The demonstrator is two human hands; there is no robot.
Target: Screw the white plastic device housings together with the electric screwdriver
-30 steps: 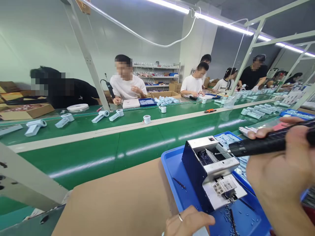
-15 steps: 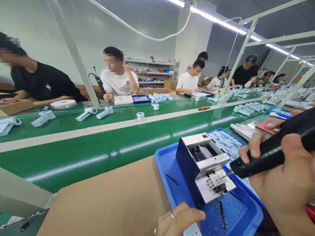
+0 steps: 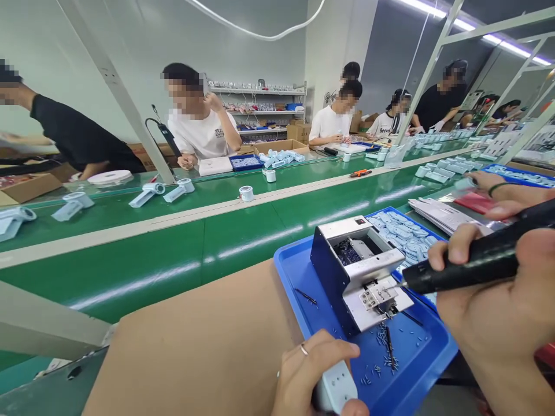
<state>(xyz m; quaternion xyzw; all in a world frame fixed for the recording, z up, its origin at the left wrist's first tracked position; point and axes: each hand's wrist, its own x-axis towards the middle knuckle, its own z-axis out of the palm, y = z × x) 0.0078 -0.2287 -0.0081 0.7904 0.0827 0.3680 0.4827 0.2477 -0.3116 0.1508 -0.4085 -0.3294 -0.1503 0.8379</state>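
My right hand (image 3: pixel 489 306) is wrapped round a black electric screwdriver (image 3: pixel 463 263). Its bit points left at the metal pick-up block (image 3: pixel 378 294) on the front of a screw feeder (image 3: pixel 332 277); I cannot tell whether they touch. The feeder stands in a blue tray (image 3: pixel 289 274), where loose screws (image 3: pixel 381 352) and a thin dark rod (image 3: pixel 389 341) lie in front of it. At the bottom of the view, my left hand (image 3: pixel 303 370), with a ring on one finger, grips a pale blue plastic housing (image 3: pixel 338 384) with small holes in its face.
Brown cardboard (image 3: pixel 195 341) lies left of the tray. Behind the feeder, another tray holds pale blue parts (image 3: pixel 401 234). A green conveyor (image 3: pixel 173 248) runs across, with plastic housings (image 3: pixel 246 193) along it. Co-workers sit opposite; another person's hand (image 3: pixel 494 182) reaches in from the right.
The screwdriver's tip has moved slightly up and closer to the feeder's block. More of the housing in my left hand shows. Another person's arm has come in at the right.
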